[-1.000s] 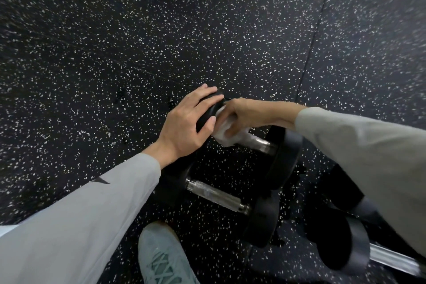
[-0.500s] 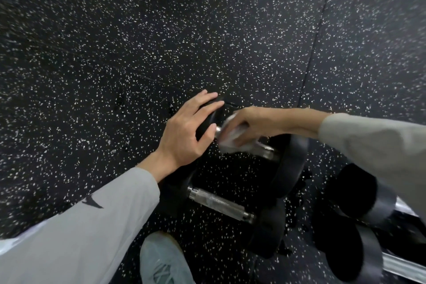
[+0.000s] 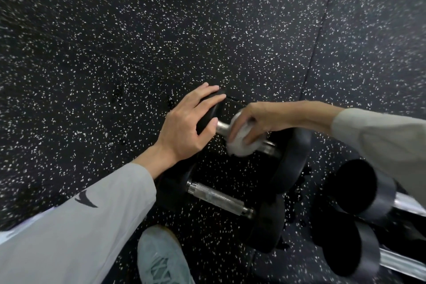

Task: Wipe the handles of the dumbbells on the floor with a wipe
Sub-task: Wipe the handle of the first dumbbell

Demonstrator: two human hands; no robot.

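Note:
Two black dumbbells with chrome handles lie side by side on the speckled floor. My left hand (image 3: 186,124) rests flat on the left head (image 3: 207,115) of the far dumbbell, fingers spread over it. My right hand (image 3: 258,122) grips a crumpled white wipe (image 3: 239,143) wrapped around that dumbbell's handle (image 3: 222,127), near its middle. A short bare stretch of chrome shows between my two hands. The near dumbbell's knurled handle (image 3: 216,198) lies uncovered below, with nothing touching it.
Two more black dumbbell heads (image 3: 359,187) with chrome bars lie at the lower right. My grey shoe (image 3: 159,258) stands at the bottom centre. A seam (image 3: 320,30) runs through the black speckled rubber floor (image 3: 138,41), which stretches open above and left.
My right hand has slid the wipe along the handle, away from the left head toward the right, baring chrome beside my left hand. The left hand has stayed on the head.

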